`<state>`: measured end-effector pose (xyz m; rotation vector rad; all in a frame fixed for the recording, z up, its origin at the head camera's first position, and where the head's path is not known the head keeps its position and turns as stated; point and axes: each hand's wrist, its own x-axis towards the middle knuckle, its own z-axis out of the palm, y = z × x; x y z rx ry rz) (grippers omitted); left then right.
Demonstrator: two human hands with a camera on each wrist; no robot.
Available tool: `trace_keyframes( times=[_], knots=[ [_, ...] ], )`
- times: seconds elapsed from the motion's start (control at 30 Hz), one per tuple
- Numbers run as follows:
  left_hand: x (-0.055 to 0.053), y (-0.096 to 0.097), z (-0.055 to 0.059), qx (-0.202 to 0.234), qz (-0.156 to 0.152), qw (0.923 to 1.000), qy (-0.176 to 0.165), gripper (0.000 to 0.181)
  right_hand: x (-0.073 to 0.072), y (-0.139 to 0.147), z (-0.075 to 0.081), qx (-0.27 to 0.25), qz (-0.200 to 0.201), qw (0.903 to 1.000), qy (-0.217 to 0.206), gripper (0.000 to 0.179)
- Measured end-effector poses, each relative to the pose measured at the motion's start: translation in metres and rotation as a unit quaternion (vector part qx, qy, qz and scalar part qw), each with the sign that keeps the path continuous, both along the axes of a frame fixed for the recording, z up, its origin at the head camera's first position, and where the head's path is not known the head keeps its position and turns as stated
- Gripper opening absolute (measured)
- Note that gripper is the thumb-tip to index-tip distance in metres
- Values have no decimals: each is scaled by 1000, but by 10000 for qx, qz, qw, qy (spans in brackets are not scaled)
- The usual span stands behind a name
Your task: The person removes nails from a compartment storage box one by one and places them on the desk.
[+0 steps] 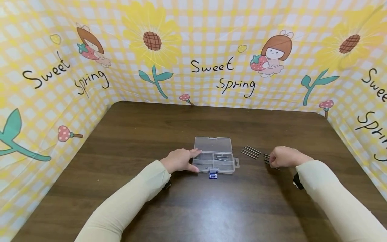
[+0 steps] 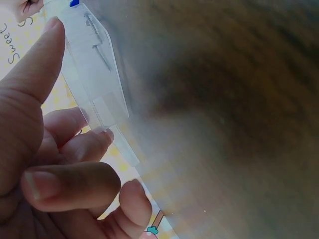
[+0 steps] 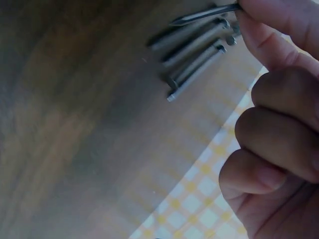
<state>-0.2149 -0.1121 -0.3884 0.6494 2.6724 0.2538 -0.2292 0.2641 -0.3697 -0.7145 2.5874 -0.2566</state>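
Observation:
My left hand (image 1: 179,159) holds the left end of a clear plastic compartment box (image 1: 226,171), its thumb at the front corner and its fingers by the hinge. The box's lid (image 1: 213,145) stands raised at the back, and its blue latch (image 1: 213,175) hangs at the front. Several nails (image 1: 222,158) lie inside its compartments. To the right, my right hand (image 1: 285,156) pinches a pointed metal nail (image 3: 204,15) between thumb and forefinger, near its head end. Loose nails (image 3: 197,72) lie on the table just below it, partly hidden by the hand in the head view.
Between box and right hand lies another row of several nails (image 1: 251,152). A hanging tab (image 1: 237,162) juts from the box's right side. The brown wooden table (image 1: 169,124) is walled in by a yellow checked cloth (image 1: 193,40) at the back and sides.

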Motion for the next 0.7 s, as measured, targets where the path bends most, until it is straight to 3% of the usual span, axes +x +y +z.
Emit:
trace_keyframes(
  times=[0.33,0.7],
  knots=[
    [1,0,0,109,-17,9999,-6,78,4,-2,-15,70,-85,9999,119,8],
    [1,-1,0,182,4,9998,-34,79,8,0,-18,-54,-100,9994,330,11]
  ],
)
